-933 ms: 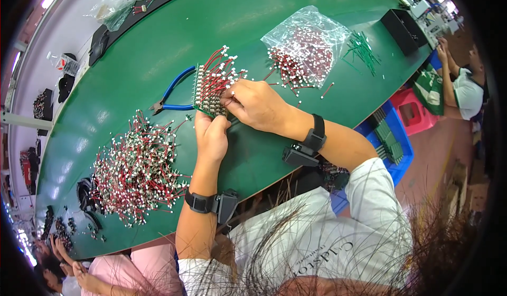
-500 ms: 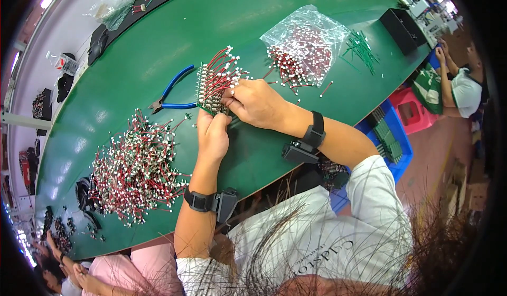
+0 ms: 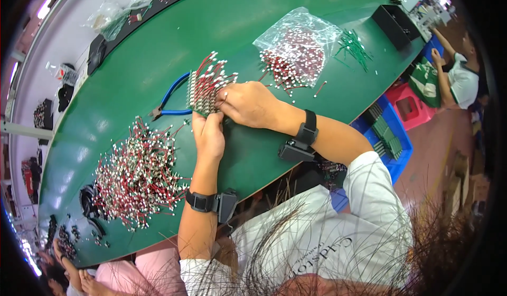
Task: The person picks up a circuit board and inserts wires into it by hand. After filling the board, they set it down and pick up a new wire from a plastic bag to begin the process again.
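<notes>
Between both hands is a green circuit board panel (image 3: 197,98), crowded with short red wires that end in white plugs. My left hand (image 3: 209,132) grips the panel's near edge, thumb on top. The fingers of my right hand (image 3: 248,103) are pinched together at the panel's right side, by the wire ends; what they hold is hidden behind the fingers. Beside the panel on the left lie blue-handled cutting pliers (image 3: 171,92), their handles apart and partly behind the panel.
A large heap of wired pieces (image 3: 138,177) covers the table (image 3: 243,158) at left. Farther right lie a clear plastic bag (image 3: 301,42) of red-and-white wires, green strips (image 3: 356,48) and a black box (image 3: 395,26). Below the right edge stands a blue crate (image 3: 398,137). Co-workers sit at both ends.
The whole view has shifted slightly. Both hands still hold their places at the panel, and the right fingers have moved only a little along its right side.
</notes>
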### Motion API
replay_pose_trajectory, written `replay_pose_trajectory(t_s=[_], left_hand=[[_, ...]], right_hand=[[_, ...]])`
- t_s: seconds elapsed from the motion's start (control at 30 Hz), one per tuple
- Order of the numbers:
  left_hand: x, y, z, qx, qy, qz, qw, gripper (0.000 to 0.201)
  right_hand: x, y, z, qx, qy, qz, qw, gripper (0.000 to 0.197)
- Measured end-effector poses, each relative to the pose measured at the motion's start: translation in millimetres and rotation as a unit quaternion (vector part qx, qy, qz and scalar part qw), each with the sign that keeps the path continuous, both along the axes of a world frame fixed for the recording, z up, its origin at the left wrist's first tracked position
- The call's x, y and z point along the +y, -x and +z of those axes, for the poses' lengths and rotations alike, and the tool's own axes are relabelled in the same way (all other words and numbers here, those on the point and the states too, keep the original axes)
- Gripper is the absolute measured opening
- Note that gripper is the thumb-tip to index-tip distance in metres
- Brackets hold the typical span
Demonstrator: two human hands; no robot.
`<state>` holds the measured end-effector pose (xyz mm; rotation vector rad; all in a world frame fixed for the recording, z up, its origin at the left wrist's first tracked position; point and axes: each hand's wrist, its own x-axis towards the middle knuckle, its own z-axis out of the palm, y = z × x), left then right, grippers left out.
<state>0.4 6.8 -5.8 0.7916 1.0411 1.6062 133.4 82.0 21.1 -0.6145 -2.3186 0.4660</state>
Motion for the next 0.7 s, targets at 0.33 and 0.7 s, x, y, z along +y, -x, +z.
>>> replay_pose_trajectory(t_s=[0.33, 0.7], left_hand=[[1, 4, 3, -0.096, -0.036, 0.097, 0.99, 0.049], [2, 5, 1, -0.108, -0.049, 0.095, 0.988, 0.052]], right_hand=[[42, -80, 61, -0.057, -0.049, -0.015, 0.997, 0.018], [27, -105, 47, -0.24, -0.072, 0.002, 0.968, 0.056]])
